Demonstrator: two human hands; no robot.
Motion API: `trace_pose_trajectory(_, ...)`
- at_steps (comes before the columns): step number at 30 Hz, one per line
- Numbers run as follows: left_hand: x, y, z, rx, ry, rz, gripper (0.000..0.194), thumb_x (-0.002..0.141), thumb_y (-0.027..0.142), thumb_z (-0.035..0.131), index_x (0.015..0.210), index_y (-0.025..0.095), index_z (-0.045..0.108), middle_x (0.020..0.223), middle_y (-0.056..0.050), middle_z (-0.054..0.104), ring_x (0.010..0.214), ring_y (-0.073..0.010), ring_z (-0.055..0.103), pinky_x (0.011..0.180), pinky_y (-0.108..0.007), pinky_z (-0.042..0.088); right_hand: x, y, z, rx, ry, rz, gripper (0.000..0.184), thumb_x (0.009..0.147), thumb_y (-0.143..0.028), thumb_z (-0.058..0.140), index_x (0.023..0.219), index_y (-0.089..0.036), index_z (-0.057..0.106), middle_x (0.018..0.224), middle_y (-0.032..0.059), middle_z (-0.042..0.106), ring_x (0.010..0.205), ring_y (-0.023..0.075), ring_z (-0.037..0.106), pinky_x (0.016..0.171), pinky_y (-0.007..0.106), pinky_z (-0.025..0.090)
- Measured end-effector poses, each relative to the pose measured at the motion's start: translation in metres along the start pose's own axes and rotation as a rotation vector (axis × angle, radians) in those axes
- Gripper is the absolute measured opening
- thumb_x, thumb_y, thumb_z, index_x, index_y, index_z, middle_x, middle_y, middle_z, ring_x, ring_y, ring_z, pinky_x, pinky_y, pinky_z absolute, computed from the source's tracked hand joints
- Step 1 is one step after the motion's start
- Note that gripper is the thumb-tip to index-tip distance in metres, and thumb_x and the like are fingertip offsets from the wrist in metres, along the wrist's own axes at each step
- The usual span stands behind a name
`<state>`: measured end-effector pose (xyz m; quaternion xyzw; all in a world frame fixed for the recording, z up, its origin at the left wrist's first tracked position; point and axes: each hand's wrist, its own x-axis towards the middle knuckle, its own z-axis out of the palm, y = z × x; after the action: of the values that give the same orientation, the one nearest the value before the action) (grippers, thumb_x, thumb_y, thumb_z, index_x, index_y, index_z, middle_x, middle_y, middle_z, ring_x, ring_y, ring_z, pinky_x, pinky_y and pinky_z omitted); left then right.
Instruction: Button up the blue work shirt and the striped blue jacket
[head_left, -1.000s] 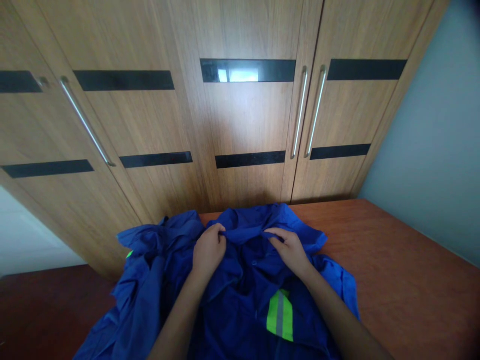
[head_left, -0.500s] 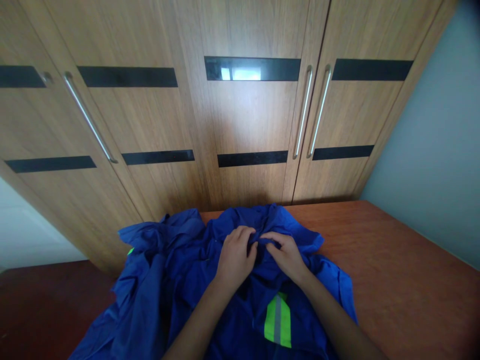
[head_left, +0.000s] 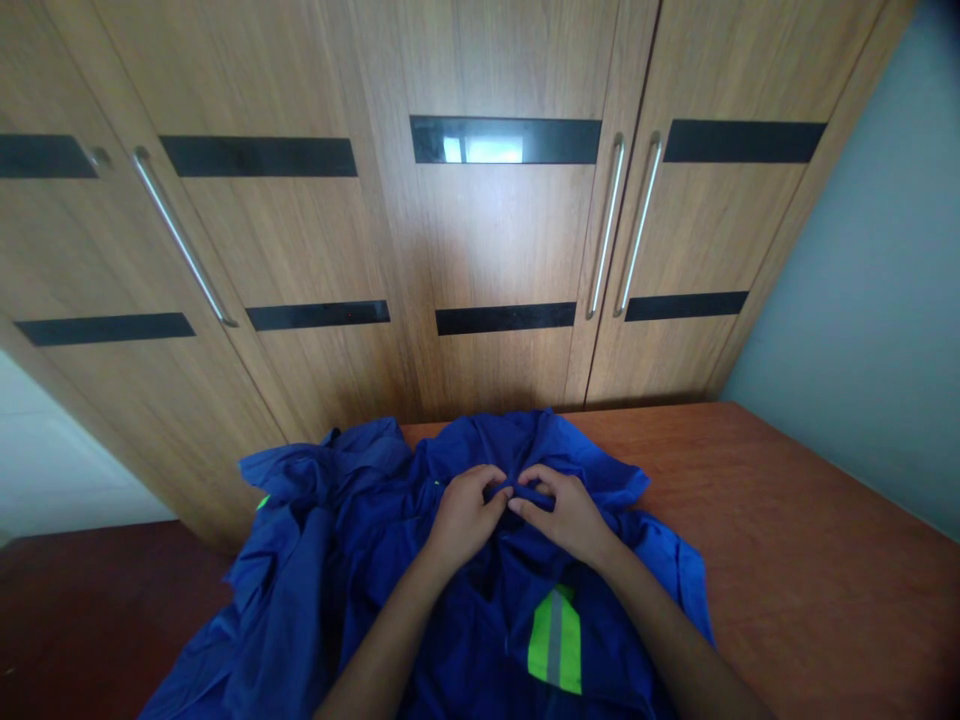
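A crumpled blue work jacket (head_left: 469, 650) lies spread on a reddish-brown wooden surface. On its front is a bright yellow-green patch (head_left: 556, 645) with a grey stripe. My left hand (head_left: 465, 512) pinches a fold of the jacket near its upper middle, thumb against bent fingers. Right beside it, my right hand (head_left: 568, 512) pinches the same fold from the other side. The two thumbs nearly meet. Whether a button or other fastener sits between the fingertips is hidden.
More bunched blue cloth (head_left: 281, 600) lies to the left, by the surface's edge. Behind stands a wooden wardrobe (head_left: 495, 370) with black strips and long metal handles (head_left: 606, 225). The wooden surface (head_left: 810, 560) stretches right to a pale wall (head_left: 862, 350).
My fingertips have closed in on the fabric, and a small fold now stands up between them. My right hand's fingers have curled down. The rest of the jacket stays put.
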<state>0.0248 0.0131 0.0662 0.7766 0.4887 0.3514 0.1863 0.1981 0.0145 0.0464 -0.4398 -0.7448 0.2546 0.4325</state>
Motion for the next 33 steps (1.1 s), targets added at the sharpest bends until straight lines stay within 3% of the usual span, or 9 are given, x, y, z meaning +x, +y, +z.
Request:
trace_pose_trajectory(9, 0.000, 0.003, -0.001, -0.082, -0.057, 0.066, 0.014, 0.081, 0.017, 0.055, 0.083, 0.020, 0.068, 0.086, -0.003, 0.069, 0.085, -0.0183, 0.062, 0.077, -0.026, 0.045, 0.003, 0.007, 0.002, -0.069, 0.077, -0.044, 0.015, 0.083, -0.021, 0.054, 0.082, -0.023, 0.068, 0.079, 0.0000, 0.072, 0.075, 0.0182, 0.067, 0.072, 0.027, 0.048)
trace_pose_trajectory(13, 0.001, 0.001, -0.002, -0.119, -0.041, 0.052, 0.014, 0.082, 0.018, 0.054, 0.083, 0.020, 0.068, 0.086, -0.003, 0.069, 0.085, -0.0181, 0.062, 0.078, -0.027, 0.045, 0.003, 0.007, 0.002, 0.010, 0.098, -0.037, 0.016, 0.084, -0.023, 0.053, 0.083, -0.022, 0.068, 0.080, 0.0011, 0.072, 0.077, 0.0180, 0.066, 0.073, 0.027, 0.048)
trace_pose_trajectory(25, 0.002, -0.004, 0.002, -0.147, 0.078, -0.046, 0.017, 0.083, 0.023, 0.051, 0.075, 0.018, 0.065, 0.074, 0.000, 0.066, 0.073, -0.0156, 0.059, 0.067, -0.023, 0.042, -0.003, -0.007, -0.001, 0.364, -0.226, -0.014, 0.021, 0.084, -0.036, 0.060, 0.085, -0.018, 0.070, 0.082, 0.0025, 0.070, 0.077, 0.0170, 0.062, 0.073, 0.027, 0.048)
trace_pose_trajectory(29, 0.004, -0.006, -0.009, -0.162, 0.252, -0.138, 0.021, 0.084, 0.033, 0.052, 0.073, 0.018, 0.063, 0.066, 0.002, 0.061, 0.065, -0.0143, 0.055, 0.061, -0.022, 0.040, -0.004, -0.009, -0.020, 0.440, -0.312, 0.043, 0.021, 0.079, -0.038, 0.066, 0.081, -0.017, 0.070, 0.077, 0.0013, 0.068, 0.074, 0.0157, 0.060, 0.070, 0.026, 0.046)
trace_pose_trajectory(33, 0.006, -0.017, -0.037, -0.238, 0.502, -0.225, 0.029, 0.084, 0.040, 0.052, 0.066, 0.018, 0.057, 0.059, 0.004, 0.053, 0.057, -0.0122, 0.048, 0.055, -0.021, 0.037, 0.001, 0.007, -0.042, 0.391, -0.136, 0.109, 0.023, 0.082, -0.039, 0.062, 0.080, -0.018, 0.069, 0.076, 0.0010, 0.067, 0.072, 0.0154, 0.059, 0.067, 0.025, 0.045)
